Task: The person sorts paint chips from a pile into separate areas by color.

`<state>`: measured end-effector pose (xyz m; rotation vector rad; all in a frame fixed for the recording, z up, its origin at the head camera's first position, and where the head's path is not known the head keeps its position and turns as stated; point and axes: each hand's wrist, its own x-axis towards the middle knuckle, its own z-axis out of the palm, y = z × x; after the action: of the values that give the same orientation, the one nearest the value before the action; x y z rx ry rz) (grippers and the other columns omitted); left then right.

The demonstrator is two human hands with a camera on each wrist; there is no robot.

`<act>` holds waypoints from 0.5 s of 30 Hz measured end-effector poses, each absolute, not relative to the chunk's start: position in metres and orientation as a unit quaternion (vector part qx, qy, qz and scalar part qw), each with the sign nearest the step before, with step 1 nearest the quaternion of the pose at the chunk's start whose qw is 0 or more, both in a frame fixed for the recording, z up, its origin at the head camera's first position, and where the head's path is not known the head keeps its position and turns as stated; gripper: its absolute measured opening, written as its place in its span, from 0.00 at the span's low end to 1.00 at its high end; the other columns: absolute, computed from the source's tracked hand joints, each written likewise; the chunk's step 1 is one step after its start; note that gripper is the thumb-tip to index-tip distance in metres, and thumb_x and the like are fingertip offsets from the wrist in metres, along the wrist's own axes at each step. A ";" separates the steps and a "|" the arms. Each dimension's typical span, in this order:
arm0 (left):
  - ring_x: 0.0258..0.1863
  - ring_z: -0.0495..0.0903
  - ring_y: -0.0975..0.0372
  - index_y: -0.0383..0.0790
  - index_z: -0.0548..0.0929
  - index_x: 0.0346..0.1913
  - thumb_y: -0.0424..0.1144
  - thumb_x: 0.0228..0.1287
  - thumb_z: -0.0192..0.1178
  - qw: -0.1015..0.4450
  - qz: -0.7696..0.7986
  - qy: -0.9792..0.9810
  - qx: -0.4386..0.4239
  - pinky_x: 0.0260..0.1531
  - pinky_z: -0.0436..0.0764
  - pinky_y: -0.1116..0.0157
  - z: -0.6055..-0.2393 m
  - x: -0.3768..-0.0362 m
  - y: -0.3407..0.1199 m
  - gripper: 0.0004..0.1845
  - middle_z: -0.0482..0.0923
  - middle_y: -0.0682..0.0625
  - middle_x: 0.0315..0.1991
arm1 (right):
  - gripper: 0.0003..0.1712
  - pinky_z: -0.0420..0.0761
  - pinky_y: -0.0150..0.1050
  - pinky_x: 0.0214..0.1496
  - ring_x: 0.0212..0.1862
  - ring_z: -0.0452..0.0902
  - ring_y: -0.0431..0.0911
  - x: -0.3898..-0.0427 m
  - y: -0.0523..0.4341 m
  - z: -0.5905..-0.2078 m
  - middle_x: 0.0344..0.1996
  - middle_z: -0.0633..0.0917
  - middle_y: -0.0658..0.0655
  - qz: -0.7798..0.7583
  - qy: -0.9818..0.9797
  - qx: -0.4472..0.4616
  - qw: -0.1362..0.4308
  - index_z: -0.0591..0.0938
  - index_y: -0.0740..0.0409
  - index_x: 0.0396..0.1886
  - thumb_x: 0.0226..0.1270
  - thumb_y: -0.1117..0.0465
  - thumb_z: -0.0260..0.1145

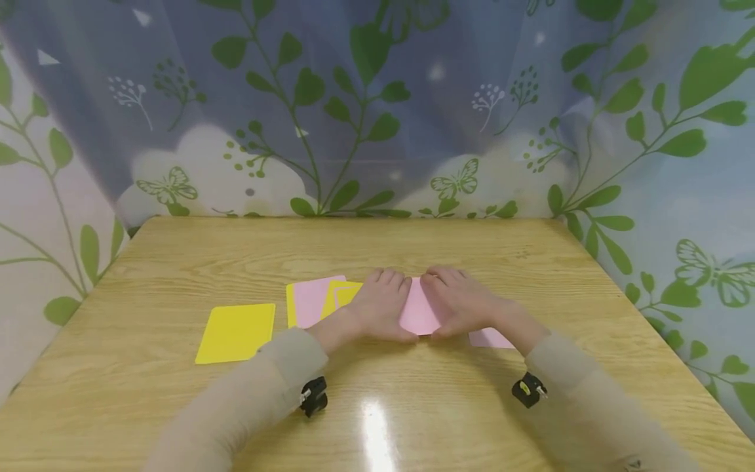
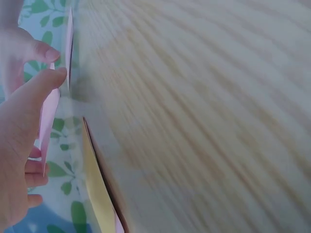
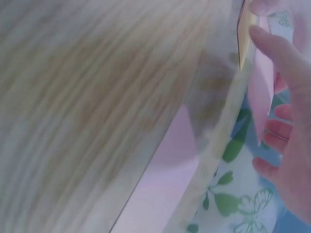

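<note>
A pink paper sheet [image 1: 421, 307] is held between both hands, raised a little off the wooden table. On its left side my left hand [image 1: 380, 307] grips it, thumb at the near edge and fingers toward the far edge. Opposite, my right hand [image 1: 463, 298] holds the right side the same way. From the left wrist, the sheet [image 2: 48, 114] looks nearly edge-on, with the thumbs close together. The right wrist view shows the sheet [image 3: 262, 85] between thumb and fingers. Its far edge is partly hidden by the hands.
A yellow square sheet [image 1: 236, 333] lies at the left. Between it and the left hand are overlapping pink and yellow sheets [image 1: 312, 301], one yellow with a pink outline. Under the right forearm, another pink sheet [image 1: 491, 338] lies on the table [image 1: 377, 242]. Patterned curtains surround the table.
</note>
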<state>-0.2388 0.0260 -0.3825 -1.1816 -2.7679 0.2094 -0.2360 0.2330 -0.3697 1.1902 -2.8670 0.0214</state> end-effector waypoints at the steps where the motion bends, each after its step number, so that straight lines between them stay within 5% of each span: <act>1: 0.60 0.61 0.53 0.33 0.63 0.65 0.75 0.45 0.50 0.064 0.068 -0.915 -0.392 0.61 0.57 0.54 -0.382 -0.239 0.028 0.54 0.66 0.43 0.57 | 0.59 0.62 0.57 0.60 0.63 0.58 0.58 -0.235 0.237 -0.369 0.60 0.65 0.67 0.012 -0.927 0.375 0.016 0.63 0.69 0.63 0.37 0.37 0.73; 15: 0.61 0.61 0.54 0.33 0.60 0.67 0.76 0.47 0.48 0.060 0.081 -0.909 -0.405 0.60 0.60 0.56 -0.381 -0.236 0.068 0.55 0.64 0.44 0.60 | 0.60 0.63 0.58 0.59 0.62 0.59 0.60 -0.224 0.283 -0.372 0.61 0.65 0.68 0.025 -0.943 0.331 0.014 0.62 0.70 0.63 0.36 0.38 0.74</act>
<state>-0.2356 0.0685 -0.3807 -1.2248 -2.7516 0.2442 -0.2237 0.2827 -0.3720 1.0292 -2.9368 0.0773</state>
